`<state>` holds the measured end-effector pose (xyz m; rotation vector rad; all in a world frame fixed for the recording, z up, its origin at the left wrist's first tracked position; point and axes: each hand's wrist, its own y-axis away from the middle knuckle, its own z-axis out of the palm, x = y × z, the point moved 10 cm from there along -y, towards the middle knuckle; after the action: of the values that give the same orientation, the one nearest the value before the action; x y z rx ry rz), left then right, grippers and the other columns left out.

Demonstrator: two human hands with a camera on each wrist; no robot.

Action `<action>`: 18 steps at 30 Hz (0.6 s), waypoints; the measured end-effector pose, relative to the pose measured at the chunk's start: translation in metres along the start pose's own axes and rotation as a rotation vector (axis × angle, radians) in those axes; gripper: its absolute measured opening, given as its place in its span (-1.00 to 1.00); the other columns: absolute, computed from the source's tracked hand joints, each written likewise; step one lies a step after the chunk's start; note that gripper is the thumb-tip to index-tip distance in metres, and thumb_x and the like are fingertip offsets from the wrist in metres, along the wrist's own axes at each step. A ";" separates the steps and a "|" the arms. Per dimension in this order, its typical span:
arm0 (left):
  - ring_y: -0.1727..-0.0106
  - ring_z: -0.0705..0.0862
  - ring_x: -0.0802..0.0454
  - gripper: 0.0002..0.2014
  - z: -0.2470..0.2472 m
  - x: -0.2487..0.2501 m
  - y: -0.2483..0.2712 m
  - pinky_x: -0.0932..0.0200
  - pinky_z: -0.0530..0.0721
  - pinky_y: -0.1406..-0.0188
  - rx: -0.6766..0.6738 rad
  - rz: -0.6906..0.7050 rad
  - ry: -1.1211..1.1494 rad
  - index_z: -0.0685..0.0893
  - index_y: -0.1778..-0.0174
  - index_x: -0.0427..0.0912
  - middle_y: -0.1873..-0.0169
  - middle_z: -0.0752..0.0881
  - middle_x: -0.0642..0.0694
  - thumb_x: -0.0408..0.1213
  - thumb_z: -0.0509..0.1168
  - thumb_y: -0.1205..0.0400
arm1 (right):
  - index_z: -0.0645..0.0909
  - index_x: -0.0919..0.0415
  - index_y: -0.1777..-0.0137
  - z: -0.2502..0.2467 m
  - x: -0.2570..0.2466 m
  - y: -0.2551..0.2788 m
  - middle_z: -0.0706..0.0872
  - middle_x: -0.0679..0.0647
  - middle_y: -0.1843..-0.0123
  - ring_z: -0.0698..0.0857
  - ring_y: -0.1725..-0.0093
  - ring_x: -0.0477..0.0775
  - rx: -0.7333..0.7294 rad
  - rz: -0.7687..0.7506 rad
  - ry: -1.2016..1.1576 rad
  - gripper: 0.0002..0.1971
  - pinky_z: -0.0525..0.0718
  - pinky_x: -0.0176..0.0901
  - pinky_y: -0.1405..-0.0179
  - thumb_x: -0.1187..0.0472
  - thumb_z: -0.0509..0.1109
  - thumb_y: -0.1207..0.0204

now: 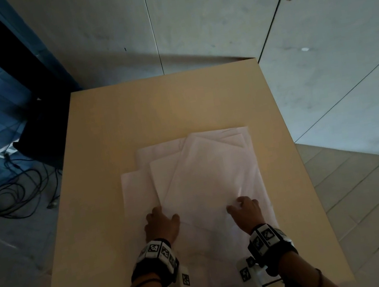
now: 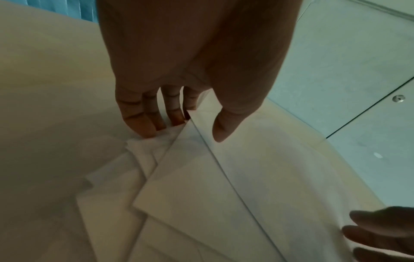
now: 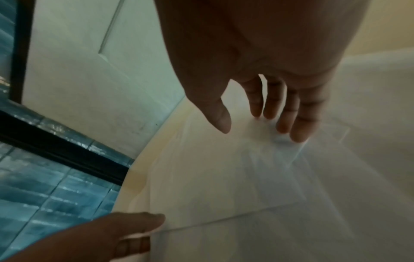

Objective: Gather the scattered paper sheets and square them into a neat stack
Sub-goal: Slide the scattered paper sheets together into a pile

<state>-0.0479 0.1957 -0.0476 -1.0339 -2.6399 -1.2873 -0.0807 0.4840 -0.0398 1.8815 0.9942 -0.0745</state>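
Several white paper sheets (image 1: 209, 180) lie fanned and overlapping, at skewed angles, on the near half of a beige table (image 1: 128, 116). My left hand (image 1: 161, 223) rests on the pile's left side. In the left wrist view its straight fingertips (image 2: 145, 127) press on the lower sheets (image 2: 107, 203), and its thumb (image 2: 221, 131) lies over the edge of the top sheet (image 2: 257, 177). My right hand (image 1: 244, 209) sits on the pile's right side. Its fingertips (image 3: 291, 133) touch a blurred sheet (image 3: 224, 177) with the thumb (image 3: 221, 122) held apart. Neither hand has lifted a sheet.
The far half of the table is bare wood up to its back edge (image 1: 162, 76), with a grey wall behind. Tangled cables (image 1: 11, 195) and a dark object (image 1: 38, 133) are on the floor to the left. Tiled floor lies to the right.
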 end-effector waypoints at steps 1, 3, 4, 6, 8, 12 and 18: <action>-0.40 0.46 -0.33 -0.35 0.000 -0.002 0.000 -0.11 0.47 -0.39 -0.009 0.008 -0.001 0.36 -0.49 -0.14 -0.41 0.43 -0.27 0.06 0.27 -0.52 | 0.38 0.21 -0.53 -0.003 0.002 0.001 0.37 0.24 -0.48 0.49 -0.43 0.35 0.020 0.001 0.007 -0.40 0.48 0.10 -0.45 0.03 0.38 -0.52; -0.39 0.44 -0.32 -0.34 -0.002 -0.011 -0.005 -0.12 0.47 -0.34 0.000 0.003 -0.036 0.39 -0.45 -0.13 -0.40 0.43 -0.24 0.12 0.20 -0.47 | 0.30 0.19 -0.57 -0.014 0.009 0.003 0.29 0.23 -0.53 0.36 -0.50 0.38 0.085 0.014 0.071 -0.35 0.38 0.14 -0.50 0.02 0.36 -0.53; -0.37 0.44 -0.33 -0.34 -0.005 -0.014 -0.005 -0.12 0.46 -0.32 0.021 -0.004 -0.053 0.39 -0.44 -0.13 -0.40 0.43 -0.25 0.13 0.18 -0.45 | 0.25 0.20 -0.60 -0.018 0.013 0.004 0.25 0.24 -0.54 0.32 -0.51 0.39 0.110 0.023 0.110 -0.32 0.35 0.15 -0.51 0.02 0.35 -0.53; -0.36 0.45 -0.36 -0.36 -0.008 -0.015 0.000 -0.12 0.44 -0.33 0.045 -0.002 -0.065 0.38 -0.45 -0.14 -0.39 0.44 -0.29 0.09 0.21 -0.48 | 0.19 0.24 -0.61 -0.023 0.020 0.006 0.23 0.26 -0.54 0.30 -0.49 0.41 0.128 0.041 0.148 -0.29 0.35 0.15 -0.50 0.03 0.34 -0.52; -0.38 0.43 -0.38 -0.39 -0.006 -0.010 0.007 -0.10 0.43 -0.35 0.043 0.018 -0.069 0.34 -0.50 -0.12 -0.40 0.39 -0.30 0.03 0.26 -0.55 | 0.23 0.27 -0.59 -0.022 0.022 0.007 0.27 0.28 -0.51 0.34 -0.47 0.42 0.120 0.050 0.125 -0.31 0.38 0.15 -0.47 0.04 0.34 -0.52; -0.43 0.38 -0.35 -0.34 0.010 0.002 0.014 -0.11 0.41 -0.41 0.014 0.062 -0.108 0.21 -0.59 -0.11 -0.47 0.31 -0.26 0.02 0.23 -0.60 | 0.31 0.28 -0.56 -0.019 0.021 0.004 0.32 0.30 -0.52 0.35 -0.50 0.41 0.095 0.075 0.047 -0.35 0.37 0.14 -0.47 0.06 0.36 -0.52; -0.45 0.36 -0.35 -0.34 -0.001 0.004 -0.001 -0.12 0.40 -0.41 0.029 0.029 -0.057 0.31 -0.54 -0.16 -0.47 0.32 -0.29 0.06 0.27 -0.57 | 0.32 0.28 -0.56 -0.026 0.020 -0.003 0.29 0.29 -0.52 0.32 -0.50 0.40 0.084 0.127 -0.008 -0.35 0.38 0.15 -0.44 0.02 0.36 -0.53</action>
<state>-0.0519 0.1968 -0.0458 -1.1169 -2.6658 -1.2285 -0.0785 0.5173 -0.0372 2.0155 0.8757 -0.0498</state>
